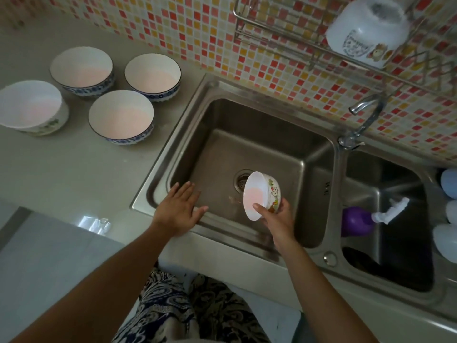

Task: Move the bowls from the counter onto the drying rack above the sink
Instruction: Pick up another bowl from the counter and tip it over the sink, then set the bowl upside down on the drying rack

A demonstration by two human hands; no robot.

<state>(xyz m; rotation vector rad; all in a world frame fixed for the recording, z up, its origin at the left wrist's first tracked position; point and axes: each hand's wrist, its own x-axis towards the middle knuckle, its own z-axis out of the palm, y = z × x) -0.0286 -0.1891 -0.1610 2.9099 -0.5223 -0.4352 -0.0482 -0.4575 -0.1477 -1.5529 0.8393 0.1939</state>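
My right hand (278, 220) grips a small white bowl with cartoon prints (259, 194), tipped on its side over the left sink basin (284, 149). My left hand (181, 206) lies flat and open on the sink's front left rim. On the counter (74, 174) at the left stand three blue-patterned bowls (81, 70) (153, 75) (121, 117) and one white printed bowl (31, 107), all upright. On the wire drying rack (309, 43) at the upper right rests one white printed bowl (366, 28), upside down.
A chrome tap (366, 112) rises between the two basins. The right basin holds a purple bottle (357, 224) with a white nozzle. Pale round objects (447, 216) line the far right edge. The mosaic tile wall (197, 33) stands behind the counter.
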